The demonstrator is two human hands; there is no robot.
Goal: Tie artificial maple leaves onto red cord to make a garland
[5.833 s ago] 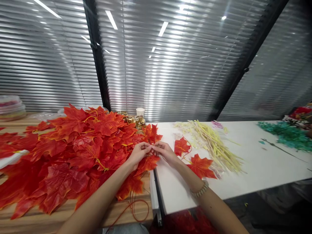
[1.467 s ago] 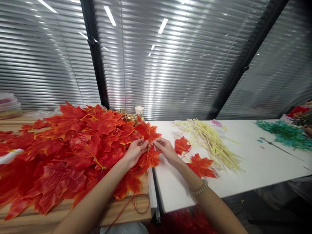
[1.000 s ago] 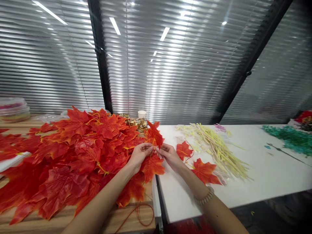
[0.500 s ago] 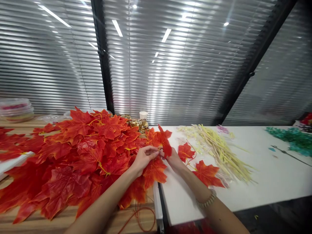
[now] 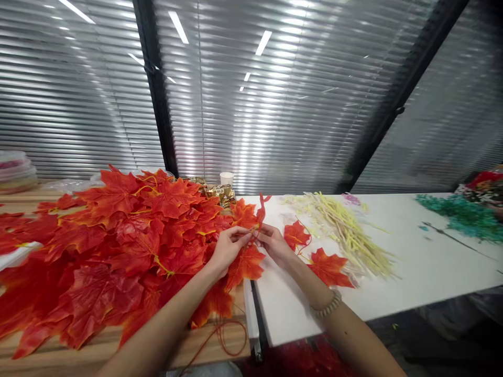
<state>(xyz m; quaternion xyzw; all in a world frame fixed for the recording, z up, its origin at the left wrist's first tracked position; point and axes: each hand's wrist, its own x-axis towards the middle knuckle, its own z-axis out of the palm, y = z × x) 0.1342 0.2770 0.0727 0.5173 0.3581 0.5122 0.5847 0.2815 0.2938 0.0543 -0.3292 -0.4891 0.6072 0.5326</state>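
Fingertips of my left hand (image 5: 230, 247) and my right hand (image 5: 275, 243) meet over the seam between two tables. Both hands pinch the stem of a red artificial maple leaf (image 5: 261, 210), seen nearly edge-on above the fingers. An orange-red maple leaf (image 5: 247, 264) hangs just below them. To the left lies a big heap of red maple leaves (image 5: 129, 230) with yellow stems. Right of my right hand, two leaves rest on the white table, a small one (image 5: 295, 234) beside a red cord (image 5: 307, 243) and a larger one (image 5: 330, 267).
A loop of red cord (image 5: 231, 337) lies on the wooden table (image 5: 196, 348). Yellow dried stalks (image 5: 349, 230) and teal sprigs (image 5: 463, 214) lie on the white table (image 5: 404, 283). Behind the heap are gold wrappers (image 5: 222, 195), a paper cup (image 5: 227, 178) and plastic tubs (image 5: 15, 173).
The leaf at my fingertips has turned from facing me to nearly edge-on. My right fingers have come round beside the left ones. The whole view has shifted slightly.
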